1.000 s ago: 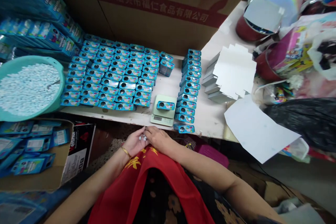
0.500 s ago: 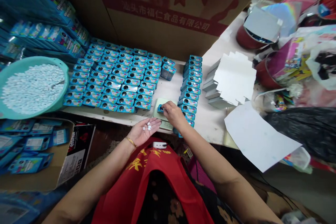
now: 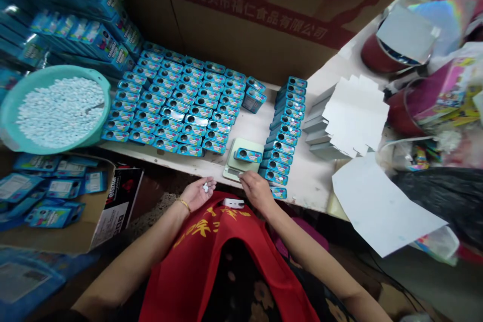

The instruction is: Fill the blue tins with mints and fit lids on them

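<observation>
My left hand (image 3: 196, 194) is palm up with its fingers curled in, cradling small white candies (image 3: 206, 187). Close to the front edge of a pale kitchen scale (image 3: 231, 161) is my right hand (image 3: 255, 188), its fingers drawn together. Whatever those fingers hold, if anything, is hidden. On the scale's plate lies a blue candy box (image 3: 248, 155) with a round dark hole in its top. To the right of the scale runs a column of similar blue boxes (image 3: 281, 146). Several rows of such boxes (image 3: 181, 105) stand to its left.
A turquoise basin (image 3: 53, 147) of white candies, with a spoon-like handle, stands at the left. Below it, a carton (image 3: 85, 234) holds blue packs. A large cardboard box (image 3: 241, 35) blocks the back. Folded white card (image 3: 358, 115) and a white sheet (image 3: 385, 206) lie at the right.
My right hand has come off the blue box and drawn back toward me. The box now shows fully on the scale. My left hand has curled its fingers more, and the camera view has shifted.
</observation>
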`<state>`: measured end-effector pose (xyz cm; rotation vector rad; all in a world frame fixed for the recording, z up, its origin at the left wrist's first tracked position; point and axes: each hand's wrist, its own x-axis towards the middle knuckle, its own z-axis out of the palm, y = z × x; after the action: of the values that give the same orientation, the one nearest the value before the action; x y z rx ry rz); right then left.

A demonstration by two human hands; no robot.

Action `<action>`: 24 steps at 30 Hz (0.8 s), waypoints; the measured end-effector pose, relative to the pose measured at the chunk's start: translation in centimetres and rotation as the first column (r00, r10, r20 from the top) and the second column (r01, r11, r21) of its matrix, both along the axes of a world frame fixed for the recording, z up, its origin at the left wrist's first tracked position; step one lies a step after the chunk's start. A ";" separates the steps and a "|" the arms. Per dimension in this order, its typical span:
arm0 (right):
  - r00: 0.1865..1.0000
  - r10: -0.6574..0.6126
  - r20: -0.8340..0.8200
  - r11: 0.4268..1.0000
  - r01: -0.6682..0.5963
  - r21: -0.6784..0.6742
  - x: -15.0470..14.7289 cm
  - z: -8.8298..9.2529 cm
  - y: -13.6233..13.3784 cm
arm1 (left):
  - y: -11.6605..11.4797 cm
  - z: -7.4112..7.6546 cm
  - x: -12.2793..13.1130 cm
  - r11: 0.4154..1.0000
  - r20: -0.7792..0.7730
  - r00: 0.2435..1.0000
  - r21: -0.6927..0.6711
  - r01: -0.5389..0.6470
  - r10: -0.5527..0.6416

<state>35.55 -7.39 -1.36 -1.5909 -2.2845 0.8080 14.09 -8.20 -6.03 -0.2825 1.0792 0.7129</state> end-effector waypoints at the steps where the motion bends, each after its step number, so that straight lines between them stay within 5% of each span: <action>1: 0.997 0.018 0.075 0.999 -0.016 -0.030 -0.6 -0.6 -0.1 | 0.1 0.2 0.2 1.000 -0.016 1.000 0.003 0.005 -0.005; 7: 0.875 0.203 0.438 0.975 -0.141 -0.172 -4.8 -3.8 2.6 | 0.5 0.6 0.1 1.000 -0.083 0.996 0.009 0.024 -0.023; 15: 0.878 0.248 0.409 0.969 -0.216 -0.123 -4.9 -2.6 3.1 | -0.1 1.0 -0.9 1.000 -0.090 0.996 -0.027 0.007 -0.009; 19: 0.889 0.158 0.429 0.987 -0.131 -0.094 -2.8 -1.6 3.0 | 0.2 0.6 -0.3 1.000 -0.080 0.997 -0.026 0.014 -0.016; 24: 0.861 0.220 0.458 0.975 -0.182 -0.127 -2.0 -2.6 2.9 | 0.6 0.5 -0.1 1.000 -0.096 0.995 -0.016 0.016 -0.018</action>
<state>33.58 -4.52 -3.99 -1.7593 -2.8304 0.6098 13.99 -7.62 -5.54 -0.2533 1.1771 0.7091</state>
